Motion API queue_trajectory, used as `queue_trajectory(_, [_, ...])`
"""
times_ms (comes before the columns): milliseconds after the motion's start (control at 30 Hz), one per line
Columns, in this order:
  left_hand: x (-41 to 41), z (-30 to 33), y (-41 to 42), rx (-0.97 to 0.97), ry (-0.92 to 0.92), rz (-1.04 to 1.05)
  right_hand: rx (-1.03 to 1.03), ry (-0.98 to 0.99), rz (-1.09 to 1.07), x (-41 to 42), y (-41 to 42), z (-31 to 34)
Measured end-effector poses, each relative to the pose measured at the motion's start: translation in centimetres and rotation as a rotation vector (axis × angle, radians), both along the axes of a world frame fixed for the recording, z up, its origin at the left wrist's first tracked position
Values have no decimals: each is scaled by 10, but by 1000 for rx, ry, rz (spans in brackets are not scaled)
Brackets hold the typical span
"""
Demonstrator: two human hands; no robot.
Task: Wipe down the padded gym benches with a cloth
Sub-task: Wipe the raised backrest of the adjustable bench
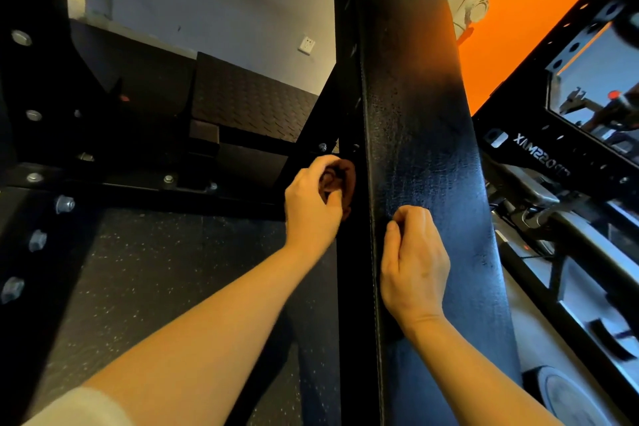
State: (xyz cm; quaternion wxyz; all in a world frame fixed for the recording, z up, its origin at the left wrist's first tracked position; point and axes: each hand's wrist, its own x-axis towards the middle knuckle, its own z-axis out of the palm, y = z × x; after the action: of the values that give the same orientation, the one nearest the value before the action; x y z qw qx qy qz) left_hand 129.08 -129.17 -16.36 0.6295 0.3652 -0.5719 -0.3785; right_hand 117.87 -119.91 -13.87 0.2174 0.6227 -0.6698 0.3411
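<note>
Bench pad (415,114), long black padded, runs up from under the right hand (413,259) to well beyond both hands, and fills the middle of the head view. Surface beyond the right hand has a faint streaky sheen, which may be wipe marks or just light; can't tell which. So progress is unclear, my guess is early or mid on this pad. The stretch near the wrists and the far top end give no clear sign either way. No other benches in view, so at least those look left to do.

Black rack frame (41,149) with bolts sits well to the left of the left hand (313,204), speckled rubber floor (173,270) under the left forearm. Another black machine (539,149) with mirrored lettering is to the right of the right hand, orange wall (518,28) beyond it.

Left hand is just beside the pad's left edge, fingers curled round a small dark brownish wad, probably the cloth (340,180), mostly hidden in the grip. Right hand rests on the pad near its stitched left seam, fingers curled in, thumb against forefinger; whether it pinches anything I can't tell, nothing shows.

Containers: none visible, no bucket, no spray bottle.
</note>
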Motion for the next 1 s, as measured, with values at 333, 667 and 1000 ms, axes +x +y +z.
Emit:
queue_trajectory(333, [2, -2, 16, -65, 55, -34, -10, 9, 2, 0, 0, 0])
queue_trajectory(667, [13, -51, 66, -90, -5, -166, -9, -7, 3, -1, -1, 0])
queue_trajectory(1000, [0, -5, 61, -132, 22, -44, 14, -21, -30, 0, 0, 0])
